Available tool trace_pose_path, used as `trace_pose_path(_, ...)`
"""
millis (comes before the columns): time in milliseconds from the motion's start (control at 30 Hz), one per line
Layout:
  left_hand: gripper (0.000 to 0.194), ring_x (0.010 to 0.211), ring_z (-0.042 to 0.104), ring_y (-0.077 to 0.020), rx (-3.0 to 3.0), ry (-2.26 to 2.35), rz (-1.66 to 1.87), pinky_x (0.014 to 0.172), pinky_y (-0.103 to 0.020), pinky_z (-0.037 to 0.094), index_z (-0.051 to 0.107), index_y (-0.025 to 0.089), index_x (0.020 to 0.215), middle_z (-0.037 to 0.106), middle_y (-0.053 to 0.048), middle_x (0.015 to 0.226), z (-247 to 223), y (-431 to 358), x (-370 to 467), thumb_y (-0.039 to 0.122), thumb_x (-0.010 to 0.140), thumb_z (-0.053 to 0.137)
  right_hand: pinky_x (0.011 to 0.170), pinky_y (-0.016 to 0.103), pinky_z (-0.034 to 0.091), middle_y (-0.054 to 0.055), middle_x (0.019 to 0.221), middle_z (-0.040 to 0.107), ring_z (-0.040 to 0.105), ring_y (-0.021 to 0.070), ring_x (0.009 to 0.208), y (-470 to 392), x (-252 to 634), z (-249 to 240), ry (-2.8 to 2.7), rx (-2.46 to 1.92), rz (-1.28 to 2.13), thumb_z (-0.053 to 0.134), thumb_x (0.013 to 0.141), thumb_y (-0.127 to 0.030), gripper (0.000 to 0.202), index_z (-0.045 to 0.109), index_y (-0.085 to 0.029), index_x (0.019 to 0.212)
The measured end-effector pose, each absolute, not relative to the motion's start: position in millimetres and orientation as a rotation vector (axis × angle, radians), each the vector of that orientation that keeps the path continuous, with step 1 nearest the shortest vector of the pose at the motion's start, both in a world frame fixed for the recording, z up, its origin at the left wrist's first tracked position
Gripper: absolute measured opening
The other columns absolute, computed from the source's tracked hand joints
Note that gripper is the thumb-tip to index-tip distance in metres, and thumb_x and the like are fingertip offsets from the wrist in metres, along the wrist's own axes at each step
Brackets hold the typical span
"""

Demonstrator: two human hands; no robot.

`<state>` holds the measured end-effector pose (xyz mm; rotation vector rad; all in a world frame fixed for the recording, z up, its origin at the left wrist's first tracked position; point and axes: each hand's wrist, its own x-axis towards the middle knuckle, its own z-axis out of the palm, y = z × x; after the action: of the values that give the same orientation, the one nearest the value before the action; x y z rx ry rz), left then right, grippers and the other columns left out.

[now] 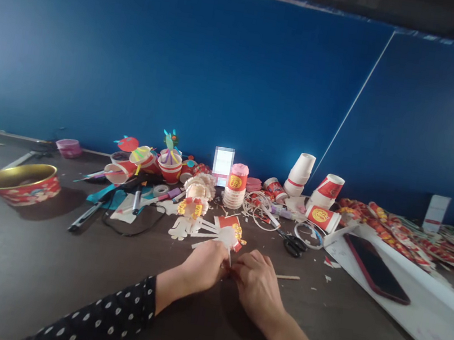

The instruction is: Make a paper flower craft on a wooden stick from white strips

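Near the middle of the table my left hand (206,263) is closed at the near side of a cut paper cup (223,236), whose white strips fan out to the left and whose outer side is red and yellow. My right hand (256,285) is closed beside it, fingertips pinched at the lower end of a narrow paper strip (229,258) between the hands. Fingers hide the exact grip. Just past my right hand a thin wooden stick (288,277) shows, its left end hidden. Pale paper cut-outs (179,228) lie left of the cut cup.
Behind stand a stack of cups (234,196) and more white cups (299,175). Black scissors (295,244) lie right of centre. A phone (376,269) rests in a white tray (420,329). Left are a cutter knife (85,217), a marker (137,202) and a red-gold bowl (22,182).
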<state>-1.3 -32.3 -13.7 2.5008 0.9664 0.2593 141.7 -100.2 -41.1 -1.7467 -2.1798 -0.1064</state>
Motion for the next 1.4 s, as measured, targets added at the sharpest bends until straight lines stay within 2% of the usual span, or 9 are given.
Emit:
trace_pose_path(200, 0.016, 0.068, 0.059, -0.0215, 2.607, 1.015, 0.19, 0.06, -0.027, 0.043, 0.066, 0.011, 0.068, 0.064, -0.012, 0.077, -19, -33, 1, 0.016, 0.071, 0.052, 0.071, 0.027, 0.031, 0.0, 0.078, 0.062, 0.049, 0.0139, 0.078, -102, 143, -44, -2.134, -1.771, -0.07, 0.052, 0.082, -0.014, 0.016, 0.065, -0.022, 0.078)
trace_pose_path(367, 0.015, 0.072, 0.059, -0.0229, 2.625, 0.991, 0.201, 0.063, -0.029, 0.044, 0.066, 0.011, 0.068, 0.064, -0.012, 0.077, -21, -33, 3, 0.016, 0.071, 0.052, 0.071, 0.026, 0.031, -0.001, 0.078, 0.064, 0.051, 0.0138, 0.077, -108, 147, -44, -2.15, -1.693, -0.031, 0.053, 0.084, -0.016, 0.014, 0.065, -0.023, 0.081)
trace_pose_path(600, 0.014, 0.071, 0.06, -0.0255, 2.627, 1.014, 0.221, 0.059, -0.03, 0.043, 0.063, 0.012, 0.07, 0.063, -0.013, 0.077, -19, -36, 2, 0.016, 0.071, 0.05, 0.071, 0.026, 0.034, 0.001, 0.082, 0.063, 0.05, 0.0146, 0.081, -103, 144, -42, -2.227, -1.698, -0.086, 0.05, 0.085, -0.016, 0.015, 0.064, -0.022, 0.082)
trace_pose_path(800, 0.008, 0.073, 0.059, -0.0208, 2.493, 0.954, 0.261, 0.06, -0.025, 0.042, 0.063, 0.014, 0.073, 0.064, -0.009, 0.077, -13, -33, -3, 0.016, 0.067, 0.057, 0.07, 0.027, 0.033, 0.002, 0.078, 0.06, 0.048, 0.0158, 0.081, -96, 144, -37, -2.272, -1.675, -0.091, 0.051, 0.077, -0.006, 0.017, 0.061, -0.019, 0.075)
trace_pose_path(967, 0.006, 0.069, 0.058, -0.0176, 2.422, 0.933, 0.284, 0.058, -0.022, 0.04, 0.063, 0.014, 0.068, 0.064, -0.005, 0.072, -12, -30, -4, 0.019, 0.067, 0.06, 0.071, 0.027, 0.032, 0.001, 0.082, 0.06, 0.048, 0.0164, 0.084, -92, 145, -29, -2.301, -1.69, -0.016, 0.05, 0.073, -0.005, 0.022, 0.062, -0.022, 0.079)
trace_pose_path(1100, 0.006, 0.07, 0.06, -0.0186, 2.38, 0.974, 0.289, 0.058, -0.023, 0.041, 0.064, 0.014, 0.07, 0.066, -0.006, 0.074, -12, -32, -2, 0.014, 0.066, 0.059, 0.072, 0.028, 0.032, 0.003, 0.087, 0.061, 0.048, 0.0177, 0.087, -89, 145, -25, -2.339, -1.718, -0.015, 0.05, 0.075, -0.008, 0.02, 0.062, -0.022, 0.081)
trace_pose_path(1267, 0.018, 0.072, 0.061, -0.0196, 2.431, 0.977, 0.274, 0.061, -0.024, 0.043, 0.066, 0.013, 0.066, 0.066, -0.007, 0.076, -12, -35, -1, 0.005, 0.065, 0.049, 0.071, 0.028, 0.031, 0.003, 0.085, 0.062, 0.049, 0.0184, 0.087, -89, 144, -26, -2.336, -1.754, -0.094, 0.049, 0.078, -0.009, 0.017, 0.061, -0.021, 0.082)
trace_pose_path(1400, 0.018, 0.073, 0.061, -0.0223, 2.484, 1.028, 0.253, 0.063, -0.027, 0.044, 0.067, 0.011, 0.069, 0.066, -0.01, 0.077, -12, -35, 2, 0.007, 0.066, 0.05, 0.069, 0.028, 0.032, 0.003, 0.081, 0.062, 0.05, 0.0165, 0.08, -97, 142, -35, -2.26, -1.83, -0.137, 0.045, 0.084, -0.011, 0.02, 0.062, -0.021, 0.08)
